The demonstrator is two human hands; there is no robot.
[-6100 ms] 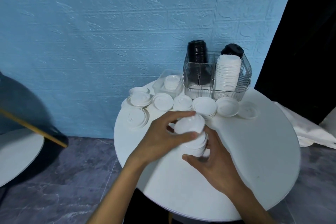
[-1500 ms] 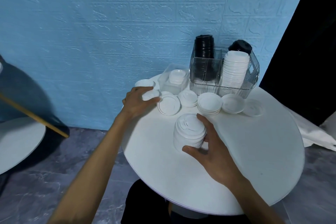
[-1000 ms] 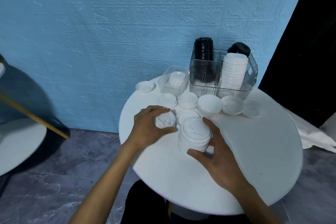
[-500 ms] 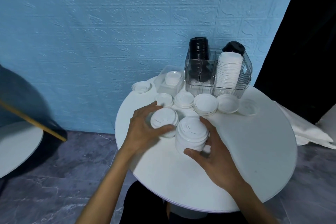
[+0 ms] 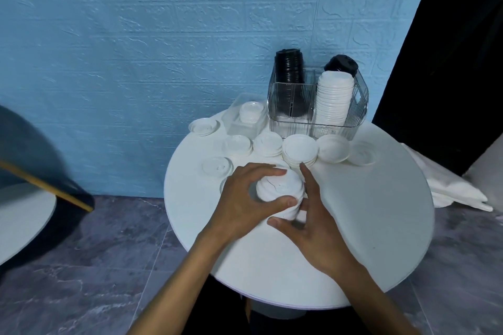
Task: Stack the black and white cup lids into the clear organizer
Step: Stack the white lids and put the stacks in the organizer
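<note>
Both hands closed round one short pile of white lids (image 5: pixel 280 193) near the middle of the table (image 5: pixel 367 226), well in front of the organizer (image 5: pixel 317 106). Left hand (image 5: pixel 245 201) cupped over the top, thumb and fingers pinching the rim, probably seating a lid squarely; right hand (image 5: pixel 313 223) braced on the pile's side, likely for steadying. Loose white lids (image 5: pixel 299 149) spread just in front of the organizer, presumably awaiting collection. Inside the organizer: black lids (image 5: pixel 290 68) left, tall white pile (image 5: pixel 334 98) right. No brand or writing legible anywhere.
</note>
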